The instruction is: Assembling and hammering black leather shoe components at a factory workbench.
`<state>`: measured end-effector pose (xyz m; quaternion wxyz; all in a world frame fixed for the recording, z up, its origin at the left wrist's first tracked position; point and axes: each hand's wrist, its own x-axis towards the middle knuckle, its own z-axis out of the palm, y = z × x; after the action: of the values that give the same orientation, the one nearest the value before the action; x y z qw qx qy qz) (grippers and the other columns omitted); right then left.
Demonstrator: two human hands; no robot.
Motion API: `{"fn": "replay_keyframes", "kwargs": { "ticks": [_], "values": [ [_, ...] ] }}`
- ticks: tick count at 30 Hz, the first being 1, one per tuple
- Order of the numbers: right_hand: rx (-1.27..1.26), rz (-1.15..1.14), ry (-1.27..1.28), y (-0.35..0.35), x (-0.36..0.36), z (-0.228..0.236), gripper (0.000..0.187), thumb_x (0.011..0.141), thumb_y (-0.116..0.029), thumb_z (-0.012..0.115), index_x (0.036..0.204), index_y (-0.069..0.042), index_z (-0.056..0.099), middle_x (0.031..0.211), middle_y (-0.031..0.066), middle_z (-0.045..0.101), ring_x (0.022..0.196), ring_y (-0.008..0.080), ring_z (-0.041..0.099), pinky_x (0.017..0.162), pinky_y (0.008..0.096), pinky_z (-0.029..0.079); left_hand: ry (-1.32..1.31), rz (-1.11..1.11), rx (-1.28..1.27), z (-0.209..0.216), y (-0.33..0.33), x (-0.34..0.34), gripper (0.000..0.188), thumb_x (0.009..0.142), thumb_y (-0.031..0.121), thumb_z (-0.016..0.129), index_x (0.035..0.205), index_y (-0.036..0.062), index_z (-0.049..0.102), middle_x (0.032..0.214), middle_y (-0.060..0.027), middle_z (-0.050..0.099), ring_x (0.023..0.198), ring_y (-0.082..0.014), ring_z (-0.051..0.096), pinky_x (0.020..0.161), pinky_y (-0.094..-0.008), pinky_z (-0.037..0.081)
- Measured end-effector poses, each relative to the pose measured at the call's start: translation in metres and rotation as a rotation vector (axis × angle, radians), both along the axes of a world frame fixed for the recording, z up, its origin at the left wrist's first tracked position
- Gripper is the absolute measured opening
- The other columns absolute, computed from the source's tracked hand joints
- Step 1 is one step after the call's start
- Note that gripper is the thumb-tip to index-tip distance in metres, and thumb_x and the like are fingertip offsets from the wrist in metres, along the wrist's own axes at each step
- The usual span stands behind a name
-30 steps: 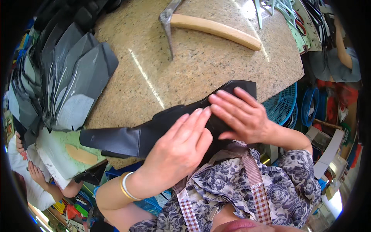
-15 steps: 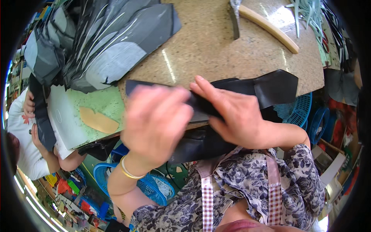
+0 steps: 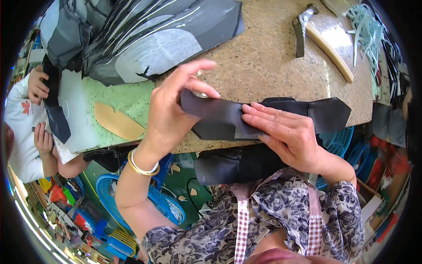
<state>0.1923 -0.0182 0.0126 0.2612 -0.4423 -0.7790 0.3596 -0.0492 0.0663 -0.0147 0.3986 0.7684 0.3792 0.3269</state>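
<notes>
A long black leather piece (image 3: 327, 113) lies across the near edge of a speckled stone table (image 3: 263, 66). My left hand (image 3: 173, 110) pinches the piece's left end and lifts it off the table, fingers partly spread. My right hand (image 3: 285, 130) lies flat on the middle of the piece and presses it down. More black leather (image 3: 233, 165) hangs below the table edge in my lap.
A heap of grey and black cut leather pieces (image 3: 154, 39) fills the table's far left. A hammer with a wooden handle (image 3: 327, 44) lies at the far right. A green board (image 3: 132, 99) carries a tan cut-out (image 3: 116, 121). Another person (image 3: 26, 132) works at the left. Blue baskets (image 3: 127, 193) stand below.
The view has swung left and down. My left hand went from lying flat on the leather to pinching and raising its left end; my right hand stays pressed on it.
</notes>
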Motion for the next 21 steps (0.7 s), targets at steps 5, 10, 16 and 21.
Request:
{"fn": "replay_keyframes", "kwargs": {
  "ticks": [5, 10, 16, 21],
  "values": [
    [0.181, 0.011, -0.183, -0.002, -0.008, -0.001, 0.044, 0.075, -0.008, 0.069, 0.119, -0.007, 0.067, 0.123, 0.0122, 0.065, 0.114, 0.0277, 0.064, 0.091, 0.0357, 0.055, 0.146, -0.328, 0.334, 0.004, 0.022, -0.015, 0.022, 0.068, 0.011, 0.065, 0.087, 0.0094, 0.076, 0.087, -0.0010, 0.072, 0.082, -0.0198, 0.060, 0.071, -0.0288, 0.050],
    [0.427, 0.115, -0.402, -0.013, -0.011, -0.008, 0.041, 0.083, -0.011, 0.057, 0.123, -0.003, 0.064, 0.130, 0.0152, 0.061, 0.120, 0.0272, 0.060, 0.096, 0.0355, 0.051, 0.196, -0.421, 0.697, 0.001, 0.025, -0.020, 0.025, 0.069, 0.014, 0.066, 0.092, 0.0120, 0.074, 0.091, 0.0018, 0.072, 0.084, -0.0178, 0.061, 0.076, -0.0316, 0.050],
    [0.539, 0.180, -0.790, -0.024, -0.019, -0.005, 0.046, 0.088, -0.017, 0.049, 0.130, 0.000, 0.058, 0.138, 0.0164, 0.055, 0.128, 0.0294, 0.053, 0.107, 0.0398, 0.041, 0.471, -0.430, 0.821, 0.019, 0.021, -0.033, 0.023, 0.072, 0.015, 0.065, 0.094, 0.0109, 0.073, 0.108, -0.0001, 0.071, 0.101, -0.0184, 0.063, 0.091, -0.0377, 0.049],
    [0.587, 0.111, -0.710, -0.030, -0.025, -0.016, 0.046, 0.085, -0.018, 0.050, 0.123, 0.006, 0.060, 0.135, 0.0198, 0.056, 0.128, 0.0331, 0.053, 0.109, 0.0454, 0.038, 0.550, -0.352, 0.511, 0.032, -0.046, -0.009, 0.053, 0.076, 0.030, 0.073, 0.124, 0.0105, 0.062, 0.135, -0.0033, 0.058, 0.134, -0.0221, 0.045, 0.113, -0.0476, 0.030]
  ]
}}
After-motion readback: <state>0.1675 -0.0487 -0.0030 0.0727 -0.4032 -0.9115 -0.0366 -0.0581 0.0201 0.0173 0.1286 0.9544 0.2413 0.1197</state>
